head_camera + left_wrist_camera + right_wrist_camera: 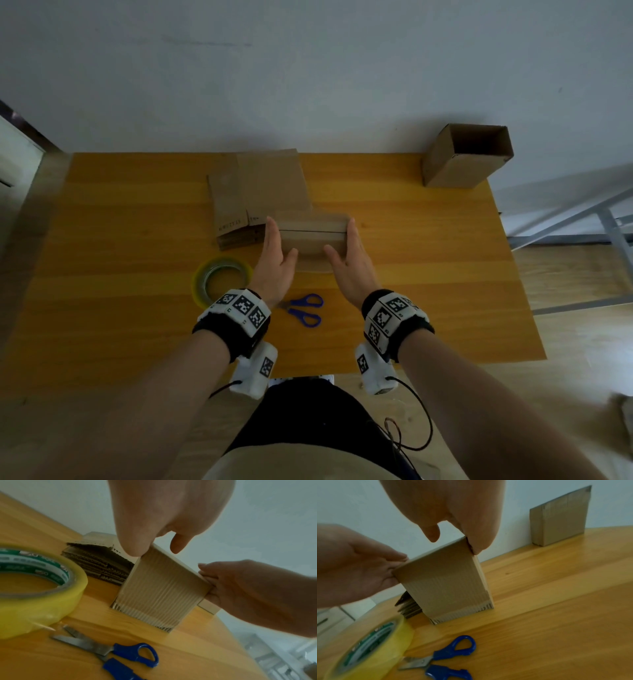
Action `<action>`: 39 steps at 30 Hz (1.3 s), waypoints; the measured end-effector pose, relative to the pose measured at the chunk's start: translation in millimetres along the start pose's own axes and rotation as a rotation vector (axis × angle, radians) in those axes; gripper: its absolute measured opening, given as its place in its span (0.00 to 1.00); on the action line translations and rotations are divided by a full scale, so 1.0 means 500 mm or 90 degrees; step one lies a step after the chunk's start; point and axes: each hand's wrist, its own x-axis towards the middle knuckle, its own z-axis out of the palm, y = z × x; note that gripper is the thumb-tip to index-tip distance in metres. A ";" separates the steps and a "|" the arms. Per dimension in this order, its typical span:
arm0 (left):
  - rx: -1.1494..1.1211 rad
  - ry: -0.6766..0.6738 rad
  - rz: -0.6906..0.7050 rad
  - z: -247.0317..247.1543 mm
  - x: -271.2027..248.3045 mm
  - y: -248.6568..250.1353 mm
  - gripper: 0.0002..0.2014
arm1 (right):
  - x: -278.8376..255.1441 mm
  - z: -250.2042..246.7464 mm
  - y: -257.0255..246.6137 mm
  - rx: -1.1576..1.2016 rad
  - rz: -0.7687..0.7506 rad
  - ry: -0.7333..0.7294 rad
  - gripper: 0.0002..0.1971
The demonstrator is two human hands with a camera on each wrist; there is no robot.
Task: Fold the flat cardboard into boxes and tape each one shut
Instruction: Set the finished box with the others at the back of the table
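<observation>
In the middle of the wooden surface (411,274), a small cardboard box (313,240) stands upright between the two hands, just in front of a stack of flat cardboard (260,192). The left hand (275,263) lies flat against the box's left side with fingers straight and the thumb on the near face; the right hand (346,263) mirrors it on the right side, so both are pressing the box rather than curling round it. The top flaps are down and meet along a seam across the top, and a glossy band there may be tape, though I cannot tell for sure. Judging from this, the step in hand is squaring up and holding shut a nearly finished box. The next move probably calls for one hand to keep the flaps down while the other reaches for the roll of tape (219,279) lying near the left wrist, or, if the seam is already sealed, for setting the box aside and taking a fresh sheet from the stack. The blue-handled scissors (303,310) lie between the wrists, ready for cutting. Another box (466,157), open at the top, stands at the far right corner. The tape's core carries a green and white printed label, too blurred to read; small dark print on the edge of the flat cardboard is likewise illegible.
</observation>
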 end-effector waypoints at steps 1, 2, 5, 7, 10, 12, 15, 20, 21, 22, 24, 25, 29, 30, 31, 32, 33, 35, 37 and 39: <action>-0.033 0.000 -0.021 -0.002 0.000 0.002 0.34 | 0.000 0.002 -0.002 0.024 0.013 0.009 0.37; -0.053 -0.003 -0.040 -0.005 0.001 0.005 0.33 | 0.001 0.003 -0.003 0.040 0.024 0.015 0.37; -0.059 -0.013 -0.076 -0.015 0.004 0.012 0.31 | 0.003 0.005 -0.007 0.067 0.054 0.018 0.37; -0.057 -0.013 -0.083 -0.017 0.007 0.015 0.31 | 0.007 0.006 -0.009 0.100 0.085 0.020 0.37; -0.078 0.010 -0.094 -0.012 0.013 0.018 0.30 | 0.014 0.012 -0.008 0.137 0.110 0.022 0.36; -0.105 0.044 -0.107 -0.011 0.022 0.018 0.28 | 0.018 0.017 -0.005 0.148 0.115 0.025 0.35; -0.110 0.087 -0.122 -0.013 0.039 0.020 0.23 | 0.028 0.014 -0.006 0.148 0.140 0.046 0.34; -0.090 0.079 -0.141 -0.004 0.074 0.025 0.35 | 0.062 0.022 -0.018 0.074 0.134 0.094 0.44; -0.077 0.081 -0.134 -0.001 0.082 0.023 0.36 | 0.066 0.027 -0.021 0.052 0.134 0.104 0.45; -0.063 0.086 -0.131 0.000 0.088 0.019 0.36 | 0.069 0.032 -0.020 0.035 0.130 0.116 0.45; -0.035 0.102 -0.132 0.001 0.094 0.012 0.34 | 0.073 0.036 -0.018 0.018 0.121 0.139 0.43; -0.024 0.111 -0.134 0.000 0.095 0.010 0.32 | 0.074 0.036 -0.017 0.015 0.119 0.145 0.41; -0.039 0.142 -0.149 -0.012 0.090 0.011 0.27 | 0.075 0.030 -0.012 0.067 0.139 0.157 0.28; -0.046 0.141 -0.173 -0.019 0.090 0.011 0.27 | 0.076 0.027 -0.013 0.092 0.148 0.167 0.26; -0.042 0.133 -0.199 -0.024 0.093 0.005 0.27 | 0.075 0.024 -0.015 0.113 0.160 0.174 0.25; -0.038 0.116 -0.222 -0.029 0.095 -0.002 0.26 | 0.075 0.020 -0.017 0.126 0.172 0.178 0.26; -0.035 0.098 -0.234 -0.033 0.097 -0.012 0.26 | 0.073 0.016 -0.020 0.133 0.188 0.173 0.27; -0.036 0.066 -0.247 -0.037 0.091 -0.024 0.24 | 0.068 0.009 -0.024 0.146 0.220 0.161 0.30; -0.056 0.047 -0.256 -0.039 0.079 -0.032 0.27 | 0.060 0.000 -0.025 0.160 0.241 0.158 0.32; -0.097 0.042 -0.276 -0.045 0.064 -0.029 0.29 | 0.050 -0.010 -0.023 0.174 0.256 0.168 0.32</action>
